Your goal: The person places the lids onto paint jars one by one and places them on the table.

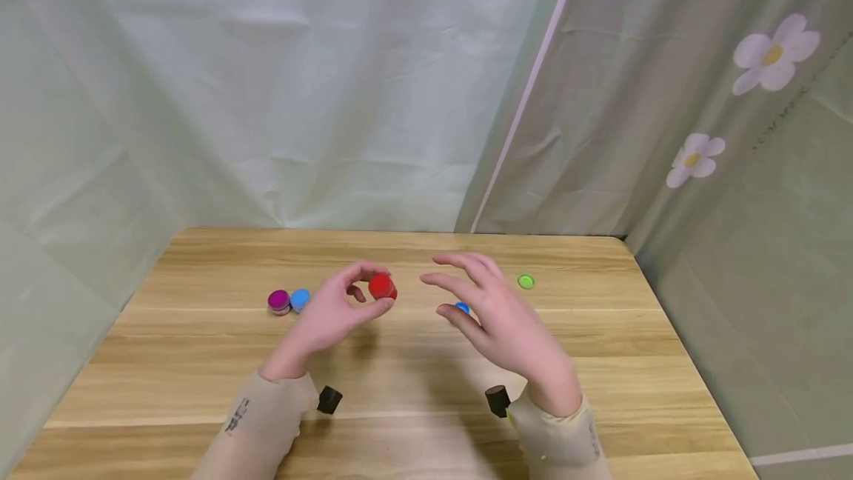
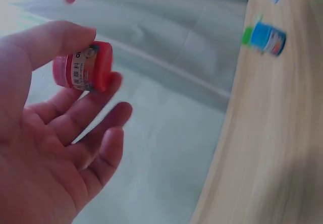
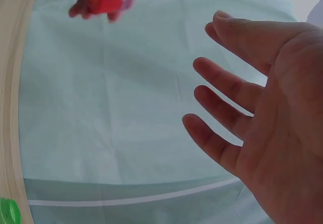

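Observation:
My left hand [image 1: 326, 313] pinches a small red paint jar [image 1: 383, 287] above the table, thumb on one side and fingers on the other. A printed label wraps round this jar in the left wrist view, and its red lid [image 2: 104, 65] is on. To the right, my right hand [image 1: 503, 317] hovers with fingers spread and slightly bent, holding nothing. A gap separates it from the red jar. Beyond its thumb in the head view shows a blue round thing [image 1: 462, 307], partly hidden by that hand.
Left of my left hand stand a purple-topped jar [image 1: 278, 301] and a light blue-topped jar [image 1: 300, 300], side by side. A green round lid [image 1: 526, 281] lies at the table's back right. Curtains [image 1: 373, 95] hang behind the wooden table [image 1: 400, 421].

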The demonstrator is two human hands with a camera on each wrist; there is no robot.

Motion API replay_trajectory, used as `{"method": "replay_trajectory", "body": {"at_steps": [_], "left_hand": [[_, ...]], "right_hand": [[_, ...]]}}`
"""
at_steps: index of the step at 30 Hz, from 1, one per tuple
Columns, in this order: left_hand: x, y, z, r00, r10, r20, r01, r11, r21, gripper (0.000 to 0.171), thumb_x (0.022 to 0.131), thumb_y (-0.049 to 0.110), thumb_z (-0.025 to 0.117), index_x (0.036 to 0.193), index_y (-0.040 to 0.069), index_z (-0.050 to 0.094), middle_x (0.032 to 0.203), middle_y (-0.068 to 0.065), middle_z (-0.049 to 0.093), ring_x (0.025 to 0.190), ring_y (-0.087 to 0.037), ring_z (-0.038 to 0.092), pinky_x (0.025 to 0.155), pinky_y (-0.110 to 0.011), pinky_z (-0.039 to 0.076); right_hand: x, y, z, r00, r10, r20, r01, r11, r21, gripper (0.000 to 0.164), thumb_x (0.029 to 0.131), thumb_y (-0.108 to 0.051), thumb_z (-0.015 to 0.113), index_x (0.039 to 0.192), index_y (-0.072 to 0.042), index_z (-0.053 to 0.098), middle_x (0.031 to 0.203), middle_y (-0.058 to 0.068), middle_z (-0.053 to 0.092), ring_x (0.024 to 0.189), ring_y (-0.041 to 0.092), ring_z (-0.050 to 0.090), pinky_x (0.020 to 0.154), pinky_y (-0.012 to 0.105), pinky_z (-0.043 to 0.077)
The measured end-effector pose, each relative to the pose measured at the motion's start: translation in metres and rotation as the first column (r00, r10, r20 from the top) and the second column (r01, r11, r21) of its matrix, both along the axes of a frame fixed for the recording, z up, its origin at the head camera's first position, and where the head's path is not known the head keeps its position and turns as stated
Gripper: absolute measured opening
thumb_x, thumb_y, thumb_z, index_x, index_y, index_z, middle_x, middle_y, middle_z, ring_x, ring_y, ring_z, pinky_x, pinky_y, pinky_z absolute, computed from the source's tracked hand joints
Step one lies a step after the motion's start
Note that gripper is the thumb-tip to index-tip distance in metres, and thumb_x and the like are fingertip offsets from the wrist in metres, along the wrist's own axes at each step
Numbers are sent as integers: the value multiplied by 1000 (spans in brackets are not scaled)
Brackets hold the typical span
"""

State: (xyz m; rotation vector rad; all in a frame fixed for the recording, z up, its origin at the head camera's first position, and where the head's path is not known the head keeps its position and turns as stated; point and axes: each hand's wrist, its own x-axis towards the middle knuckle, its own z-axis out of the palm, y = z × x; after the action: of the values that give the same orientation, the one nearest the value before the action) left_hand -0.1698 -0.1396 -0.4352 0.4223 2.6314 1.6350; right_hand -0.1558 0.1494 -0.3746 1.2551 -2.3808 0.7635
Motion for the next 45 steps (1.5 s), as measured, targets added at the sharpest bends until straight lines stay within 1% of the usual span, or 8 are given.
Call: {"method": "replay_trajectory", "body": {"at_steps": [5, 9, 13, 17, 22, 26, 34, 45], "left_hand": [[-7, -17, -3, 995, 88, 41, -84, 993, -88, 51, 93, 35, 87, 138, 18, 69, 121, -1, 72, 111, -36, 60, 91, -45, 48], [-18, -25, -11, 990, 138, -25, -140, 962, -236, 41, 90, 35, 90, 121, 14, 74, 118, -3, 73, 116, -38, 62, 97, -52, 49], [-30, -30, -24, 986, 120, -113, -153, 918, -366, 42, 90, 30, 90, 124, 9, 75, 125, -10, 73, 124, -39, 61, 106, -58, 47], [-35, -33, -36, 981, 95, -168, -164, 871, -463, 47, 89, 27, 91, 129, 7, 76, 120, -11, 75, 117, -37, 62, 101, -58, 49], [-34, -35, -47, 969, 84, -234, -199, 824, -530, 38, 83, 26, 95, 111, 6, 78, 102, -10, 75, 102, -34, 62, 88, -53, 51], [-33, -37, -53, 968, 86, -237, -208, 803, -558, 38, 81, 25, 97, 106, 6, 76, 101, -11, 74, 104, -36, 60, 89, -55, 48], [-32, -38, -56, 970, 89, -226, -209, 777, -593, 45, 81, 26, 96, 113, 4, 75, 104, -13, 75, 113, -41, 58, 95, -58, 43], [-31, -40, -51, 977, 83, -197, -185, 788, -587, 76, 75, 27, 100, 139, 3, 67, 131, -19, 72, 132, -49, 51, 107, -67, 38]], "right_hand": [[-1, 4, 0, 1000, -4, 27, 4, 1000, 3, 46, 102, -16, 76, 146, -19, 64, 159, 3, 50, 145, 27, 47, 113, 45, 44], [0, 8, 2, 998, -5, 56, 5, 1000, -2, 43, 103, -16, 75, 145, -19, 65, 160, 3, 48, 148, 28, 44, 115, 47, 42], [2, 13, 3, 997, -19, 72, 18, 1000, 9, 41, 103, -18, 75, 143, -20, 67, 160, 2, 48, 148, 27, 44, 117, 48, 41], [4, 16, 3, 996, -28, 85, 26, 999, 29, 40, 103, -19, 74, 143, -19, 67, 160, 3, 48, 147, 27, 45, 116, 48, 42], [5, 17, 2, 993, -39, 107, 36, 999, 34, 39, 104, -18, 73, 143, -20, 67, 159, 2, 49, 146, 26, 47, 113, 47, 45], [5, 18, 2, 992, -44, 119, 40, 999, 35, 40, 104, -19, 73, 143, -21, 67, 157, 2, 52, 144, 24, 49, 109, 45, 48], [6, 18, 1, 991, -49, 123, 45, 998, 35, 39, 104, -19, 73, 143, -22, 68, 155, 3, 54, 140, 26, 55, 106, 48, 50], [6, 20, 3, 986, -70, 151, 62, 996, 58, 38, 105, -22, 72, 143, -24, 68, 155, 1, 54, 137, 25, 57, 106, 47, 50]]}}
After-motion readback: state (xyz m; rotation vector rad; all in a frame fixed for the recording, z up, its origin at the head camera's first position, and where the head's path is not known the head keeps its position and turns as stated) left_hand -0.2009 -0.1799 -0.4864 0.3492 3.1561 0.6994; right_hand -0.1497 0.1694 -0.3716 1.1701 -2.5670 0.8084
